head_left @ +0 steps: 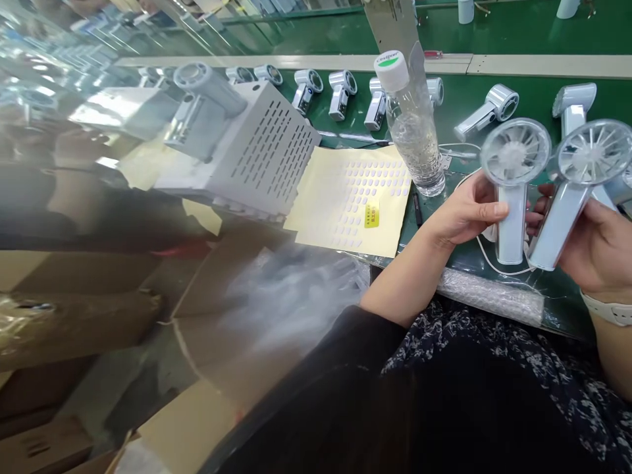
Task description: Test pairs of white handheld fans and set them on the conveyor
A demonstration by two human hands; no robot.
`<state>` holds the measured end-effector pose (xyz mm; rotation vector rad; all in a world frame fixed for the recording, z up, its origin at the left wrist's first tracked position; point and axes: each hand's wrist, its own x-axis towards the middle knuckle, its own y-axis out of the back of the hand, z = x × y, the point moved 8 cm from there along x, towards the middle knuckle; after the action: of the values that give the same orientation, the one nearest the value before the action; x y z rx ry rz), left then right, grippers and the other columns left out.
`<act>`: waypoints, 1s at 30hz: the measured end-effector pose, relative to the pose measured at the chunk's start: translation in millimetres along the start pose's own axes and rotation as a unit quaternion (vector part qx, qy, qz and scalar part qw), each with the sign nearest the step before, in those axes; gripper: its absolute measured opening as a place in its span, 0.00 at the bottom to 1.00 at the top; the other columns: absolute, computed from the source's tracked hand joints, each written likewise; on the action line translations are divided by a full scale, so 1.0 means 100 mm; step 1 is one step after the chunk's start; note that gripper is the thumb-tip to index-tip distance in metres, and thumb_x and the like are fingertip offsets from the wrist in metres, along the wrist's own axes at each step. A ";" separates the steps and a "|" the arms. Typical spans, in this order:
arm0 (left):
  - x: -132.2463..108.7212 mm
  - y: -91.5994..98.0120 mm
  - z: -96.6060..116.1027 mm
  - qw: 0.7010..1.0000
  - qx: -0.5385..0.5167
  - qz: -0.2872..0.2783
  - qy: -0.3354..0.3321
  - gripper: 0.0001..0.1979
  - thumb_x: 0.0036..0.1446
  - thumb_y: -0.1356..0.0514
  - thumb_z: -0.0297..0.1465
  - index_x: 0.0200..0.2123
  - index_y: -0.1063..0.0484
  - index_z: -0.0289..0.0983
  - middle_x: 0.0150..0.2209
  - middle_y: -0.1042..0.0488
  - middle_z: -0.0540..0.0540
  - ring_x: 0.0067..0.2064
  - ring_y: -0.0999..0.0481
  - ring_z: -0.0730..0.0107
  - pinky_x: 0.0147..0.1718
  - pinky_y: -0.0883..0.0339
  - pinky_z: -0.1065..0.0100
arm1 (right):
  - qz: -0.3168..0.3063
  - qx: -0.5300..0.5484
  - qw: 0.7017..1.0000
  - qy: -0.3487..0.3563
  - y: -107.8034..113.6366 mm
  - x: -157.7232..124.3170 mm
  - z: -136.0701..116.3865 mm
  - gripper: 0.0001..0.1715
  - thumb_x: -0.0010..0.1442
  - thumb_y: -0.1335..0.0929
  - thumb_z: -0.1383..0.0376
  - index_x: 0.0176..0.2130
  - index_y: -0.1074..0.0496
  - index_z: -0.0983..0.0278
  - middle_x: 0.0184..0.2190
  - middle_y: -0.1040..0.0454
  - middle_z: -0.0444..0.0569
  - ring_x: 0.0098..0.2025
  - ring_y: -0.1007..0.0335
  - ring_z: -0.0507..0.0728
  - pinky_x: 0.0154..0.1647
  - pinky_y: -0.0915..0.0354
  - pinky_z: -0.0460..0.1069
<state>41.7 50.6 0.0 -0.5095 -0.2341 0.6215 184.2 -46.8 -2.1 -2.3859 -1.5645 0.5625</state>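
Observation:
My left hand (467,210) is closed round the handle of a white hand-held fan (513,172), held upright with its round grille facing me. My right hand (595,247) grips the handle of a second white fan (577,178), tilted to the right. Both fans are above the near edge of the green table (464,105). A thin white cable (486,257) runs under the left fan. A watch strap sits on my right wrist.
A clear water bottle (415,131) with a white cap stands just left of my left hand. A yellow sticker sheet (345,197) lies beside a perforated white box (261,151). Several fans (340,92) line the table's far side. Cardboard boxes (74,309) fill the lower left.

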 end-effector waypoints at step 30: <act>0.07 0.09 0.07 0.977 0.172 0.055 -0.117 0.44 0.55 0.19 0.51 0.70 0.26 0.46 0.65 0.16 0.40 0.71 0.18 0.43 0.74 0.26 0.42 | 0.029 -0.113 0.971 0.211 0.20 0.02 -0.38 0.29 0.47 0.12 0.58 0.46 0.19 0.47 0.51 0.12 0.47 0.63 0.15 0.73 0.77 0.28 0.78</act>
<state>40.6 63.6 1.4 -0.1154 -0.3150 0.8121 218.3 -52.5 23.8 -2.5005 -1.4322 -0.1224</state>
